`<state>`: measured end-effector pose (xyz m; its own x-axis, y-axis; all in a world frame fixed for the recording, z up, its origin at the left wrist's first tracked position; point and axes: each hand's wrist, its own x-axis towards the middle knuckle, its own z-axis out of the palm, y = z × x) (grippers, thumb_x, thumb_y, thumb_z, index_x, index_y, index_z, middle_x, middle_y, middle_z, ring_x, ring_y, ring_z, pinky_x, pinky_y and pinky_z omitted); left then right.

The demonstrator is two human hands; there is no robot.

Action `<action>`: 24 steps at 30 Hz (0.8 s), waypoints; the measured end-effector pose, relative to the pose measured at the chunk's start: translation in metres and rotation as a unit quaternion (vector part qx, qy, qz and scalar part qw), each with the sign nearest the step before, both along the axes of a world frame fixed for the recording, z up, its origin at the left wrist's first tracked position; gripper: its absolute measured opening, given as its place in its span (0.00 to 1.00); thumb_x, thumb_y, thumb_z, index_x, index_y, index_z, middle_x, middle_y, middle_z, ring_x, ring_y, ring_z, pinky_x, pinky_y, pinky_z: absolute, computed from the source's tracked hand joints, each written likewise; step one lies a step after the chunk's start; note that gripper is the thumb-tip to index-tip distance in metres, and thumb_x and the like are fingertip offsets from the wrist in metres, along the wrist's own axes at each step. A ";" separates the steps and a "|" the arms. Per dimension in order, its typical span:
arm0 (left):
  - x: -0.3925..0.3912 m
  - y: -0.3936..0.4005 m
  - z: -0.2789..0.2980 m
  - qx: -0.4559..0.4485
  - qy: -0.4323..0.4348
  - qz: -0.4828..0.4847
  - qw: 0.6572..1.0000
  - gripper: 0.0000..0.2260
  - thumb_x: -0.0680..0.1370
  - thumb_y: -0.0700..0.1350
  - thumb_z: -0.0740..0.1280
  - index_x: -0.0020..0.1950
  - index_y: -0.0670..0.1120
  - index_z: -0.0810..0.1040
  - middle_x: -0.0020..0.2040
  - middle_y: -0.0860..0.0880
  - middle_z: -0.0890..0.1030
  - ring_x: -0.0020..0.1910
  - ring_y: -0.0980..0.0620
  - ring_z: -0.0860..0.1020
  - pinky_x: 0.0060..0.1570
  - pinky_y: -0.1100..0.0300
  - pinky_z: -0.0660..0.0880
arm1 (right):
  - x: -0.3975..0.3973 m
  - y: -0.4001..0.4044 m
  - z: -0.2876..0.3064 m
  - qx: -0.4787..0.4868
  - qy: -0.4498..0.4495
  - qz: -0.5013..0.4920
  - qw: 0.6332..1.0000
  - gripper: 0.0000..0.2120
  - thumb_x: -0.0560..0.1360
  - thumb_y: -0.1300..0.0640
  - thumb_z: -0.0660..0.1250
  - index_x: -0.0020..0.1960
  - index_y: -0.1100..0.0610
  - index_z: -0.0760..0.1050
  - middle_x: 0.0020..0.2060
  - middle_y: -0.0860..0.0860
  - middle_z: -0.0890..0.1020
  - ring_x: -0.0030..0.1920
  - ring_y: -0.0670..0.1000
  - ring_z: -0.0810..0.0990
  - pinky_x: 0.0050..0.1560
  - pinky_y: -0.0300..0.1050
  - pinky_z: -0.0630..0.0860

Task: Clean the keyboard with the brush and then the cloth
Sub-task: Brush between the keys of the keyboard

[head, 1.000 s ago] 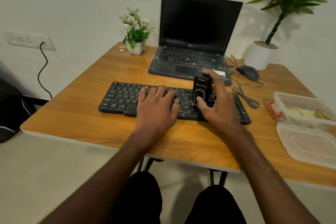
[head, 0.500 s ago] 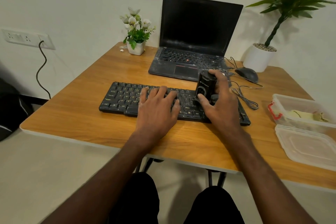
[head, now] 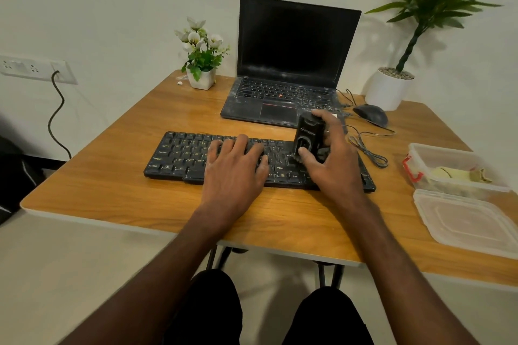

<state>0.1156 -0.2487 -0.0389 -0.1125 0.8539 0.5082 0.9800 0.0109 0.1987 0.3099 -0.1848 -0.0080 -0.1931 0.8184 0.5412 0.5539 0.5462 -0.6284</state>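
- Black keyboard (head: 179,157) lies flat on wooden table (head: 112,176), long axis running left-right, parallel w/ the near table edge; right end sits a bit nearer the camera than the left. Key rows face up.
- Left hand (head: 234,173) rests palm-down on the keyboard's middle, fingers straight & slightly spread over the keys, holding nothing.
- Right hand (head: 332,159) grips the black brush tool (head: 307,134) over the keyboard's right part: thumb on its near face, fingers curled round the far side & top.
- Brush tool stands upright, long axis approx vertical, top leaning slightly away from the camera; lower end meets the keys. Bristles hidden by hand/blur, so can't tell exactly how they touch.
- Open black laptop (head: 291,64) behind the keyboard, screen dark, dusty deck.
- Small white pot of white flowers (head: 201,59) left of the laptop.
- Black mouse (head: 371,115) right of the laptop, cable (head: 370,148) looping toward the keyboard's right end.
- Big plant in white pot (head: 388,88) at far right corner.
- Clear plastic container (head: 448,165) w/ red clasp at the right edge, a yellowish cloth (head: 451,173) inside; its lid (head: 468,221) lies flat just in front of it.
- Wall socket (head: 36,70) at left w/ a black cord hanging.
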 end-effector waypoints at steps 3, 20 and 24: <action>-0.001 0.001 -0.001 0.000 0.003 0.000 1.000 0.15 0.87 0.56 0.58 0.66 0.52 0.79 0.61 0.50 0.76 0.61 0.48 0.74 0.74 0.44 0.64 | 0.005 0.001 -0.002 0.022 -0.028 -0.047 0.998 0.39 0.75 0.58 0.75 0.78 0.39 0.60 0.64 0.53 0.80 0.59 0.52 0.82 0.50 0.51 0.85; -0.002 0.003 -0.001 -0.002 0.011 0.008 1.000 0.15 0.87 0.56 0.57 0.65 0.53 0.79 0.61 0.51 0.76 0.61 0.48 0.75 0.75 0.44 0.62 | 0.033 0.022 0.018 -0.111 -0.052 0.046 0.991 0.39 0.79 0.63 0.70 0.77 0.36 0.55 0.67 0.57 0.77 0.54 0.51 0.82 0.44 0.48 0.84; -0.003 0.003 -0.002 0.002 0.013 0.008 1.000 0.14 0.87 0.56 0.58 0.65 0.53 0.79 0.60 0.50 0.77 0.61 0.48 0.75 0.74 0.44 0.63 | 0.031 0.021 0.016 -0.079 -0.033 0.000 0.996 0.39 0.79 0.64 0.70 0.77 0.38 0.54 0.67 0.55 0.78 0.57 0.53 0.82 0.49 0.52 0.85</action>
